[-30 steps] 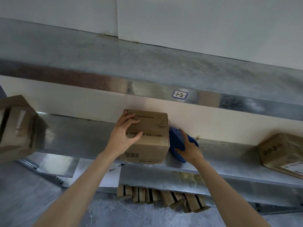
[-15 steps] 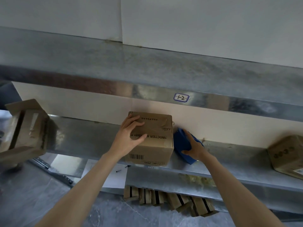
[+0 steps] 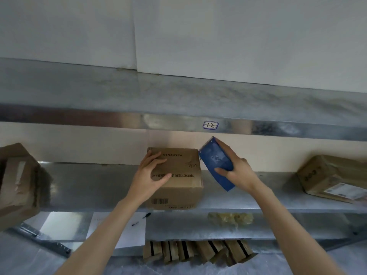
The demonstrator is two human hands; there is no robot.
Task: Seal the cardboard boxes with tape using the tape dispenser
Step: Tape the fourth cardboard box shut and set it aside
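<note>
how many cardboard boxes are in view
3: left box at frame edge, middle box under the left hand, right box at far right. Bundled cardboard below may hide more.

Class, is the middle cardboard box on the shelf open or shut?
Shut: the box has flat top flaps; the left hand rests on them.

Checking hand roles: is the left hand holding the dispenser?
No, the right hand grips the dispenser, while the left hand rests on the box.
</note>
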